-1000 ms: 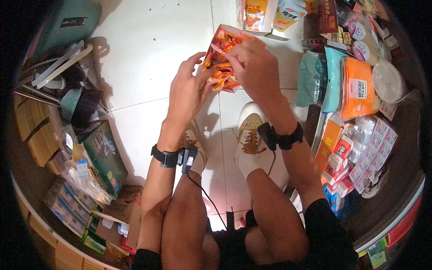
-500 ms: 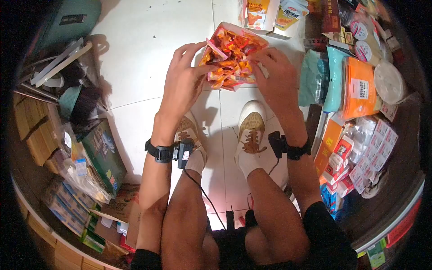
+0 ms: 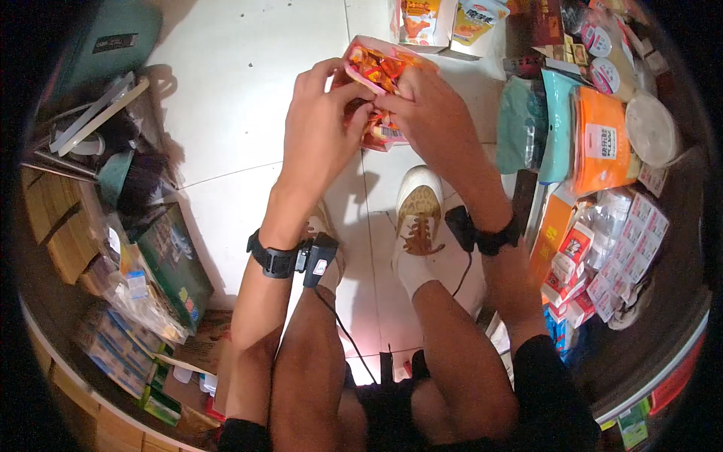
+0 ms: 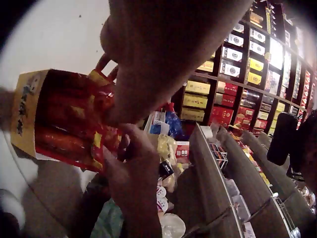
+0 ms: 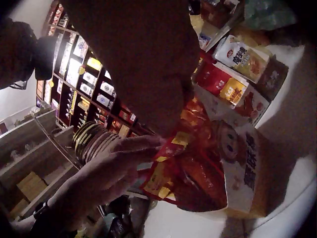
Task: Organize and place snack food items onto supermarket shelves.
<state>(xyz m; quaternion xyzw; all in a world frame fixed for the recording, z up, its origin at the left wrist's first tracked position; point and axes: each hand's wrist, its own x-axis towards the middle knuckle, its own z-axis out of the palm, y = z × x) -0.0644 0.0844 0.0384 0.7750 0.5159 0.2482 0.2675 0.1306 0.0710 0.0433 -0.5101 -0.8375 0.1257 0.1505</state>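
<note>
A small open cardboard box with printed sides stands on the floor, packed with red-and-orange snack packets. My left hand is over the box's left part, its thumb and fingertips pinching the upper edge of a packet. From the other side my right hand reaches in, thumb and fingers gripping the same packet edge close to the left fingertips. The backs of both hands hide much of the box's middle in the head view.
Two more snack boxes stand past the box, one with an orange pouch, the other with a white-yellow pouch. Orange and teal packs crowd the right shelf. A dustpan and brush lean at left. My shoes stand close by.
The right hand lifted away to the box's right side, then came back in beside the left hand. The left hand has moved slightly inward, onto the packet edge.
</note>
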